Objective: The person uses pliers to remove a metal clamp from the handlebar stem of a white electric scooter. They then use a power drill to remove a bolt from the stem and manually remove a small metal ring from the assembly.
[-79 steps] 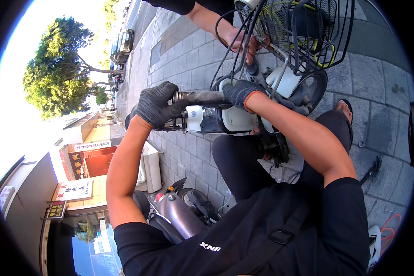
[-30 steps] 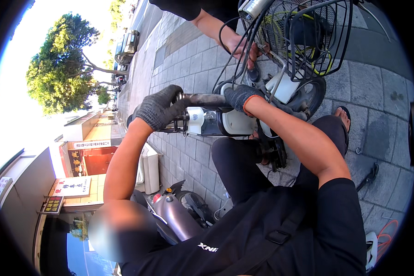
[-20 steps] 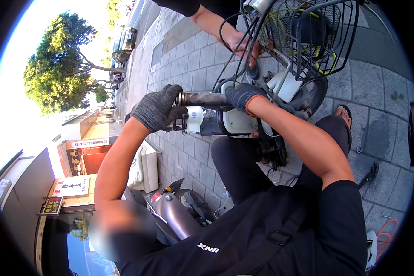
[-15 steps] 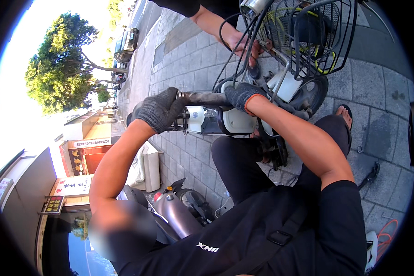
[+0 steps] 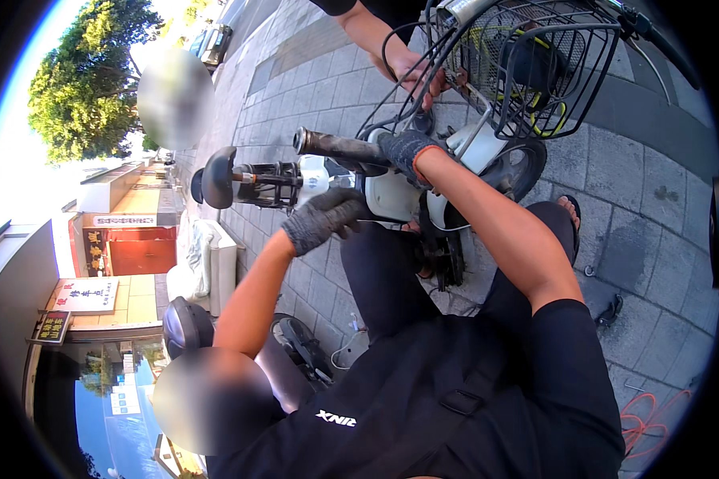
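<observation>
My right hand [image 5: 407,152], in a dark grey knitted glove with an orange cuff, is closed round the right end of a worn, dark metal tube [image 5: 339,146]. The tube lies across the white electric bike [image 5: 391,195], and its ringed left end is exposed. My left hand [image 5: 324,219], gloved alike, hangs below the tube, apart from it. Its fingers are loosely bent, with nothing visible in them. Above my right hand, another person's bare hand [image 5: 419,76] is at the black cables [image 5: 387,104] and a metal part; its exact grip is partly hidden.
A black wire basket [image 5: 587,88] and a handlebar [image 5: 655,44] are at the upper right. The bike's saddle [image 5: 218,177] points left. A second scooter's wheel [image 5: 303,351] stands by my left arm. A dark tool [image 5: 609,310] and an orange hose [image 5: 643,427] lie on the paving [image 5: 551,279].
My left hand has let go of the tube's left end and dropped below it. My right hand stays on the tube. The view has shifted, showing more of the saddle and handlebar.
</observation>
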